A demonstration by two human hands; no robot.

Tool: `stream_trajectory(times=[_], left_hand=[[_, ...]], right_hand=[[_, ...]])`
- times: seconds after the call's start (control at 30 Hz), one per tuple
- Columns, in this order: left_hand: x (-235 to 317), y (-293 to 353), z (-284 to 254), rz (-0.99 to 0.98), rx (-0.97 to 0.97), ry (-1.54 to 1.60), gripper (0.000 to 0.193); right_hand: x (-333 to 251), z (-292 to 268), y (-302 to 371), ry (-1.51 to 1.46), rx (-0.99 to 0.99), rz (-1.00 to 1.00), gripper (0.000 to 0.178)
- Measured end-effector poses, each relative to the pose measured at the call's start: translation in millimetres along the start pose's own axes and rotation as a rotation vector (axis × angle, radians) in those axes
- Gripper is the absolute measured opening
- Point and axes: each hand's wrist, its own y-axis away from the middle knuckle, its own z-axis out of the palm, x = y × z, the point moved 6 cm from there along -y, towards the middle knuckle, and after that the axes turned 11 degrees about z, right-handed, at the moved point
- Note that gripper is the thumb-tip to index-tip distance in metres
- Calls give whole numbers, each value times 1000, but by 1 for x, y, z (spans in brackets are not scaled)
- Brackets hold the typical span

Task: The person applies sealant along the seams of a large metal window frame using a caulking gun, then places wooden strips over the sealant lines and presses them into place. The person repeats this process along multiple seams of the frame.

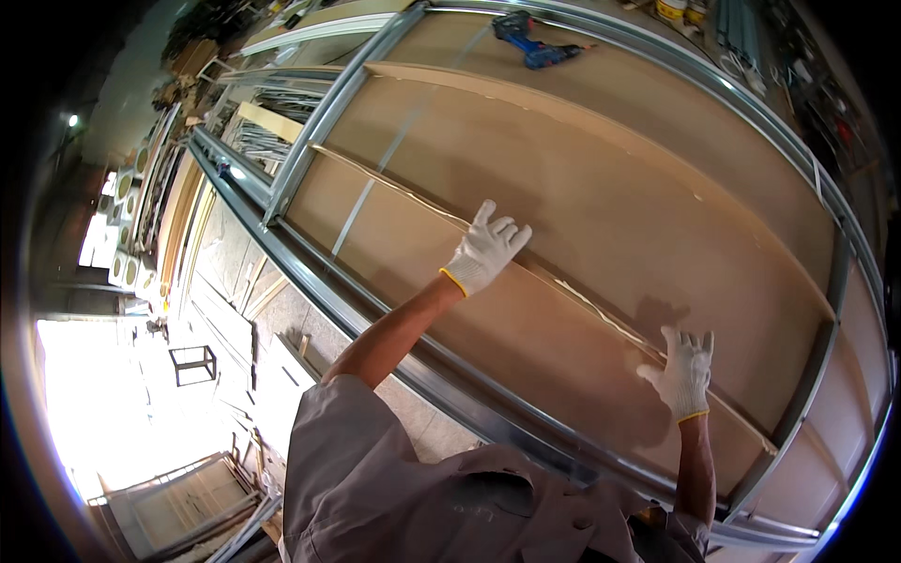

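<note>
Left hand (pixel 486 251) and right hand (pixel 689 372) are holding their fingers loosely open over the thin strip (pixel 601 312), which is running lengthwise between the metal frame's (pixel 316 122) left and right edges; contact I can't quite tell.

Open room above brown panel (pixel 563 197), 2 raised strips (pixel 610 323) crossing it, metal frame (pixel 333 116) around, drill (pixel 537 47) near far edge

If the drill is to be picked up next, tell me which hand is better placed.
Probably the left hand: it looks open and is nearer the drill in the picture. The right hand, also open, is farther off, lower and to the right.
</note>
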Motion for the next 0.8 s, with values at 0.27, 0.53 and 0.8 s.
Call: stream_trajectory(times=[0.27,0.53,0.8], left_hand=[[-5,-8,8,32,-193,76,60],[-13,-21,26,4,-263,172,34],[-27,-6,15,-56,-144,297,78]], right_hand=[[8,42,-2,173,11,70,58],[21,49,-12,9,235,-40,34],[24,26,-11,-164,151,-94,17]])
